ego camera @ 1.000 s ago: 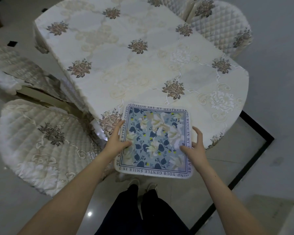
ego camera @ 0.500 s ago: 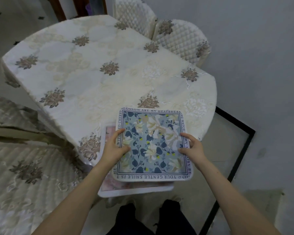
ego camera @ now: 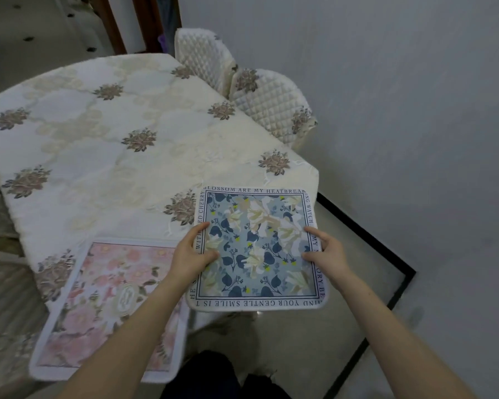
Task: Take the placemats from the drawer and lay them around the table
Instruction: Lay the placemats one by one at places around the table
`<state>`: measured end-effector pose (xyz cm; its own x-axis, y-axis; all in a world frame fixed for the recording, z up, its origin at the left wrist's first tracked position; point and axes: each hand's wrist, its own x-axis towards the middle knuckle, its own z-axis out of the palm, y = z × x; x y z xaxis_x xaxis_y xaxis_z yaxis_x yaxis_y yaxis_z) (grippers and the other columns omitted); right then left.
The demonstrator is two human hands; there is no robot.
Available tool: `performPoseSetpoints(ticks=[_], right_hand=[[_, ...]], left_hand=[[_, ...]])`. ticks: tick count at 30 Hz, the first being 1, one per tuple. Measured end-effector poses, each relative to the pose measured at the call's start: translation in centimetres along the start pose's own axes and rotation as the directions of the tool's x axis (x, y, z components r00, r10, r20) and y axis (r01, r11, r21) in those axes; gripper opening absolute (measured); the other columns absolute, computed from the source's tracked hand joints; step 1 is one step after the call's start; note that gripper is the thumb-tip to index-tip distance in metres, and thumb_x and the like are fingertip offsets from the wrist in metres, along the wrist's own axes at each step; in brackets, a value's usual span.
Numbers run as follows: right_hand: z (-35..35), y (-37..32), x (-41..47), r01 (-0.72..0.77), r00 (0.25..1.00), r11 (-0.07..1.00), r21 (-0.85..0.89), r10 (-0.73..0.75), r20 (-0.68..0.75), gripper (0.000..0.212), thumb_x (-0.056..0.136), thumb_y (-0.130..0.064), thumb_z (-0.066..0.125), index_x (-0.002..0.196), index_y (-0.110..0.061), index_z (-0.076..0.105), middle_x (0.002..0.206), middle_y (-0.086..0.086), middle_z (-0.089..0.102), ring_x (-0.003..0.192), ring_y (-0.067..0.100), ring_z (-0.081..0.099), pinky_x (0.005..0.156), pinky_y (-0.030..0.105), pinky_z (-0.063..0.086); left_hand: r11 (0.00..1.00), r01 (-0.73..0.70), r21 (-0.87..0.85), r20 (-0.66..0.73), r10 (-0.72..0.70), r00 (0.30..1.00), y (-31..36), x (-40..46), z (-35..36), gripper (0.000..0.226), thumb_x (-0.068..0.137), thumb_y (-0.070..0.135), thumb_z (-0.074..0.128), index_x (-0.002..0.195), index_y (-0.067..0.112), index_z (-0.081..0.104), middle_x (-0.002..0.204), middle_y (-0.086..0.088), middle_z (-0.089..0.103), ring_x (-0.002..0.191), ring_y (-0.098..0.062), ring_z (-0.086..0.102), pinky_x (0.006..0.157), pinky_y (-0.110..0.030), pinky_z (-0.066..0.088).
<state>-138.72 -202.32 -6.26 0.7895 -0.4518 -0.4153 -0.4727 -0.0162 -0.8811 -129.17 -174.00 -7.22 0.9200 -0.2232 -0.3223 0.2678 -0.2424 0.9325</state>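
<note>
A blue floral placemat (ego camera: 257, 249) with lettering round its border hangs over the table's near right corner. My left hand (ego camera: 190, 254) grips its left edge and my right hand (ego camera: 326, 254) grips its right edge, thumbs on top. A pink floral placemat (ego camera: 104, 300) lies on the table's near edge to the left, partly under my left forearm and overhanging the edge. The table (ego camera: 113, 145) carries a cream cloth with brown flower motifs.
Two quilted white chairs (ego camera: 265, 102) stand at the table's far right side against the grey wall (ego camera: 401, 110). Another padded chair (ego camera: 3, 312) sits at the near left. A black line (ego camera: 386, 254) runs across the pale floor on the right.
The blue placemat has moved right off the pink one, which now lies uncovered on the near left. The view has shifted right along the table edge.
</note>
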Motion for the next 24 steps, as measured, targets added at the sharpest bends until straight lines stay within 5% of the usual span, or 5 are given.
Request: performPoseSetpoints(ticks=[7, 11, 14, 18, 24], right_hand=[[-3.3, -3.9, 9.9, 0.041, 0.994, 0.997, -0.069, -0.034, 0.1, 0.069, 0.073, 0.02, 0.063, 0.131, -0.017, 0.057, 0.122, 0.016, 0.063, 0.093, 0.025, 0.069, 0.07, 0.028, 0.059], [-2.9, -6.6, 17.1, 0.097, 0.983, 0.99, -0.107, -0.078, 0.169, 0.07, 0.071, 0.018, 0.066, 0.131, -0.016, 0.058, 0.124, 0.016, 0.062, 0.105, 0.028, 0.065, 0.081, 0.037, 0.058], [-2.1, -9.2, 22.8, 0.128, 0.972, 0.981, -0.146, -0.095, 0.216, 0.07, 0.072, 0.017, 0.067, 0.133, -0.017, 0.058, 0.12, 0.016, 0.06, 0.09, 0.017, 0.062, 0.065, 0.022, 0.055], [-0.3, -12.3, 29.7, 0.145, 0.957, 0.972, -0.186, -0.09, 0.277, 0.072, 0.073, 0.017, 0.066, 0.133, -0.021, 0.056, 0.135, 0.02, 0.055, 0.115, 0.031, 0.059, 0.072, 0.033, 0.06], [3.1, -16.7, 37.7, 0.168, 0.935, 0.955, -0.246, -0.075, 0.346, 0.07, 0.078, 0.021, 0.06, 0.138, -0.014, 0.052, 0.142, 0.011, 0.05, 0.092, 0.039, 0.066, 0.067, 0.032, 0.055]], left_hand=[[1.0, -0.007, 0.001, -0.14, 0.007, 0.99, 2.7, 4.9, 4.3, 0.069, 0.073, -0.002, 0.074, 0.125, 0.04, 0.055, 0.135, 0.007, 0.046, 0.085, -0.015, 0.064, 0.077, -0.049, 0.058], [0.999, -0.01, -0.034, -0.208, 0.002, 0.978, 3.7, 9.9, 5.2, 0.069, 0.073, -0.001, 0.075, 0.126, 0.038, 0.054, 0.134, 0.003, 0.051, 0.104, -0.021, 0.063, 0.079, -0.041, 0.058], [0.999, -0.012, -0.051, -0.256, -0.002, 0.967, 4.6, 14.3, 5.6, 0.068, 0.074, 0.003, 0.076, 0.127, 0.04, 0.053, 0.132, 0.004, 0.052, 0.091, -0.011, 0.066, 0.071, -0.031, 0.059], [0.997, 0.029, -0.078, -0.305, -0.051, 0.951, 5.6, 19.9, 5.7, 0.067, 0.077, 0.0, 0.074, 0.13, 0.034, 0.051, 0.135, 0.0, 0.051, 0.076, 0.001, 0.063, 0.054, -0.014, 0.052], [0.993, 0.085, -0.078, -0.388, -0.108, 0.915, 6.4, 27.3, 5.6, 0.07, 0.075, 0.003, 0.077, 0.133, 0.032, 0.05, 0.138, -0.004, 0.05, 0.092, -0.013, 0.063, 0.061, -0.02, 0.054]])
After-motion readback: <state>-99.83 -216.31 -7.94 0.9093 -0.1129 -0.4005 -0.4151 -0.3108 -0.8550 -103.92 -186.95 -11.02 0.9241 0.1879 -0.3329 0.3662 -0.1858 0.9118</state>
